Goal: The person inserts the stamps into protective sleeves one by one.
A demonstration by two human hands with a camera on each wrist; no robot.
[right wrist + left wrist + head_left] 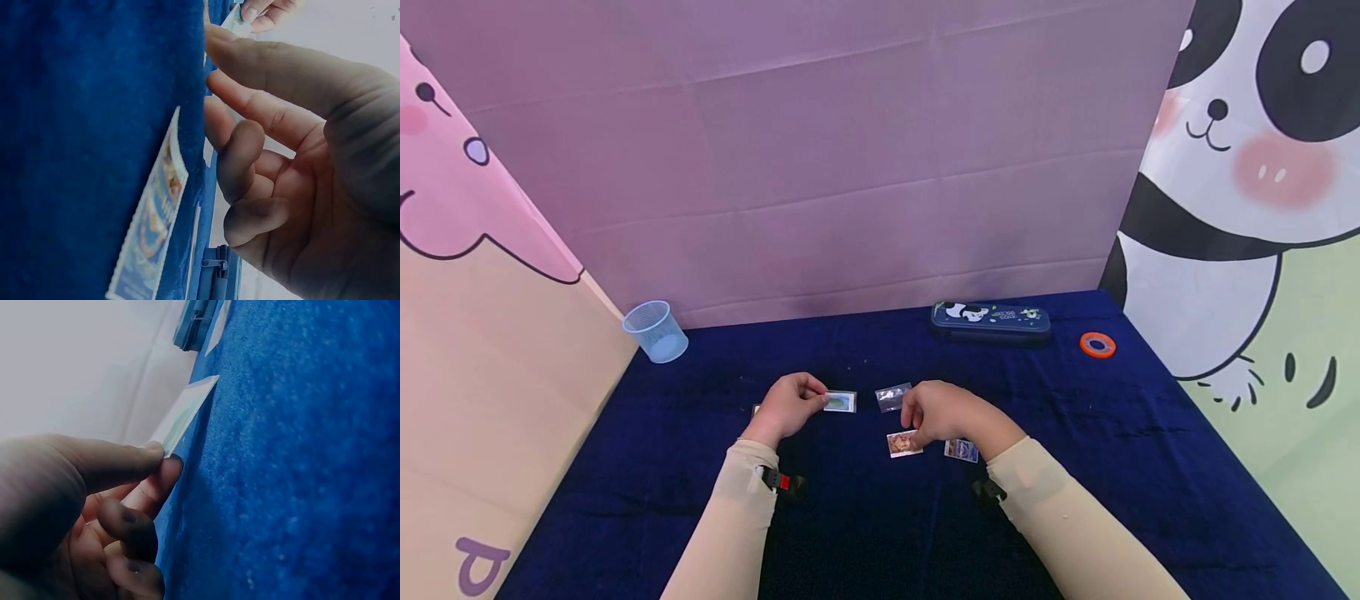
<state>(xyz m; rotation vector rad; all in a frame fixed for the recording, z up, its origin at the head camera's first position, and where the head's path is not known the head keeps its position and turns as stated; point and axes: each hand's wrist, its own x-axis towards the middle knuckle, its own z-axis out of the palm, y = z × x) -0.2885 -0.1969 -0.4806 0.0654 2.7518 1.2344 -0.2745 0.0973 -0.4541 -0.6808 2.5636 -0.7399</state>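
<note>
My left hand (786, 408) pinches a small white-bordered stamp (841, 402) with a blue-green picture between thumb and index finger. In the left wrist view this stamp (187, 412) tilts up close over the cloth. My right hand (951, 412) reaches down over a reddish-brown stamp (904, 443), its thumb overlapping the stamp's right side. In the right wrist view its thumb and index finger stand apart. A clear plastic sleeve (891, 397) lies just beyond the right fingers. A blue stamp (962, 451) with a toothed edge lies under the right wrist, partly hidden.
Dark blue cloth (850, 525) covers the table. At the back stand a light blue mesh basket (658, 333) and a navy panda pencil case (990, 323), with an orange tape roll (1097, 344) to the right. Another small piece (756, 409) shows beside the left hand, mostly hidden.
</note>
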